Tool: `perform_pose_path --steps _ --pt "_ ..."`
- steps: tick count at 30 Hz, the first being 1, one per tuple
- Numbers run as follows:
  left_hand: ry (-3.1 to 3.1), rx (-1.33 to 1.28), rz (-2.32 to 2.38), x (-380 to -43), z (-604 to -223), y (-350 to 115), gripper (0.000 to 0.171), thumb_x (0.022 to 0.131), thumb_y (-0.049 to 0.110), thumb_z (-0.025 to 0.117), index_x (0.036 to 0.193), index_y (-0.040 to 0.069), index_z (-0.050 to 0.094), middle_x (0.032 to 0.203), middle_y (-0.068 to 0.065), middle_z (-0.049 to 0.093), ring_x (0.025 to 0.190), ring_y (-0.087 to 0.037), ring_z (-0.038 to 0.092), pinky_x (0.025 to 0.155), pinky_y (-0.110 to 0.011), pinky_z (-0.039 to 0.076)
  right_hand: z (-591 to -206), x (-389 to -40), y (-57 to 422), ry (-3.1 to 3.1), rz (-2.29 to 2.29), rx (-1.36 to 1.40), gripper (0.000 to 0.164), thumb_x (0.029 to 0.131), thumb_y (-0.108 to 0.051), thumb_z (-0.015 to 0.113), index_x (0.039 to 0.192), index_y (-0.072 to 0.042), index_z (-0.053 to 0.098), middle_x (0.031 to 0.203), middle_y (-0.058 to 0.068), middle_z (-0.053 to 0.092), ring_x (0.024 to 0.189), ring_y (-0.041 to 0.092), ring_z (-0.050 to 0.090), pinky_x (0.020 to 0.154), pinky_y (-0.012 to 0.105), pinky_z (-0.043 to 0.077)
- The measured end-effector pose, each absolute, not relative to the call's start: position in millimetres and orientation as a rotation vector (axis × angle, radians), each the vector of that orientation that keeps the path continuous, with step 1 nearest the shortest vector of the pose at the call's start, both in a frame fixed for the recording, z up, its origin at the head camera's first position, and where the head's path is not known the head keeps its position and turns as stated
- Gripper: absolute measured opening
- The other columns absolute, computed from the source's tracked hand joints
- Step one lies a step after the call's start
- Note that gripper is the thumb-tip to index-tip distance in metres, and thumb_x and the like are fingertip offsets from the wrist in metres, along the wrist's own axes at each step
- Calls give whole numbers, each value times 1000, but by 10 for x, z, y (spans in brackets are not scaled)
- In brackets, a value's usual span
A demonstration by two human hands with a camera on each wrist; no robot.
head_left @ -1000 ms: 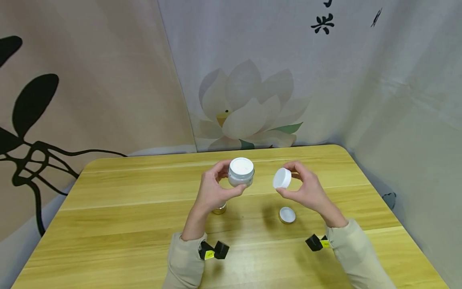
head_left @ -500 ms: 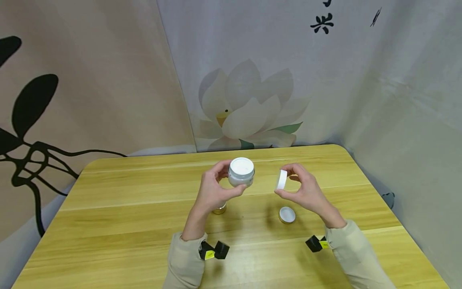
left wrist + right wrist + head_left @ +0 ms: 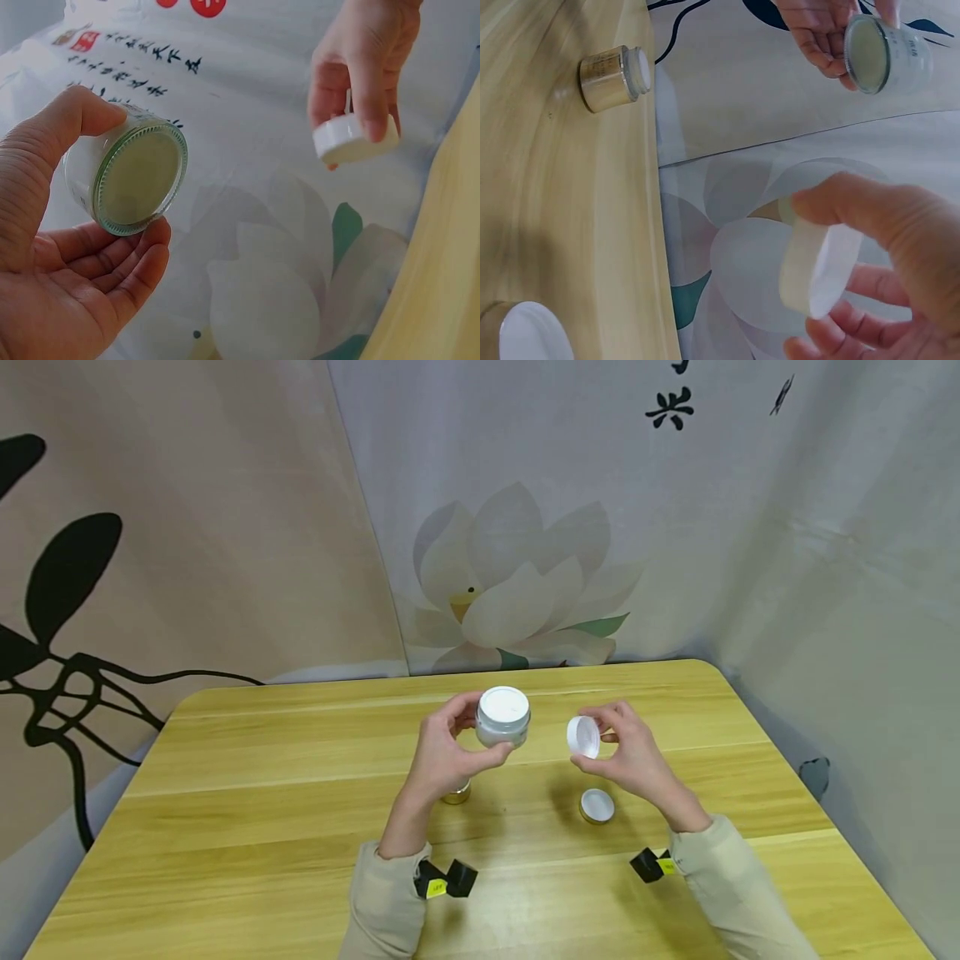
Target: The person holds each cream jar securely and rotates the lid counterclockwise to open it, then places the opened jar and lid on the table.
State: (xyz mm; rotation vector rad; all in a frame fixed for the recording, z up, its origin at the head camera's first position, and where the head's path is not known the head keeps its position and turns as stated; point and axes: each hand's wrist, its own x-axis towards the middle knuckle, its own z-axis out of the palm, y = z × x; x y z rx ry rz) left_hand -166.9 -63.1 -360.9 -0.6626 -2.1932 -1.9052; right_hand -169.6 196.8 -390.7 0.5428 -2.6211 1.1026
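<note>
My left hand [image 3: 448,750] grips a clear glass cosmetic jar [image 3: 503,718] by its sides, thumb on the near side, raised above the table. White fills the jar's mouth at the top, and its round glass base [image 3: 142,176] faces the left wrist camera. To the right, at about the same height, my right hand [image 3: 632,752] pinches a white jar lid [image 3: 583,737] between thumb and fingers. The lid stands on edge, its hollow inside turned toward the head camera. A gap separates lid and jar.
On the wooden table [image 3: 270,827], a gold lid [image 3: 597,807] with a white inside lies face up below my right hand. A small gold jar [image 3: 606,79] with a white top stands behind my left wrist. A printed curtain [image 3: 525,527] hangs behind the table.
My right hand has turned the white lid, from its outer face through edge-on to its hollow inside. The left hand and the glass jar stay almost still.
</note>
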Motion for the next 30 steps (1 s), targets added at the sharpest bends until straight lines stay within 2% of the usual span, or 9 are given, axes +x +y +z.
perform_pose_path --steps 8,14,21,30 --pt "-2191 -658 -1904 -1676 -3611 -629 52 66 1 78 114 -3 59 105 -13 63 94 -22 57 83 -35 47 -4002 -1735 1939 -2704 1059 484 57 66 -9 83 117 3 61 99 15 50 83 26 53 70 34 50" --pt "-2195 -656 -1898 -1674 -3614 -635 52 65 0 78 114 -3 59 106 -13 63 94 -22 56 83 -36 48 -4077 -1776 1923 -2763 1029 470 58 65 -10 84 116 6 62 95 15 50 81 27 53 70 39 49" --pt "-2198 -651 -1897 -1676 -3612 -642 53 65 1 78 114 -3 59 106 -13 62 93 -22 56 82 -35 48 -4146 -1820 1916 -2870 956 441 59 68 -16 83 118 5 61 96 16 51 80 27 50 66 33 44" --pt "-2193 -664 -1897 -1686 -3629 -652 53 65 0 78 114 -3 59 106 -13 62 94 -22 56 82 -35 48 -4262 -1909 1898 -2930 954 428 62 69 -17 83 121 6 59 96 16 50 78 24 47 66 31 42"
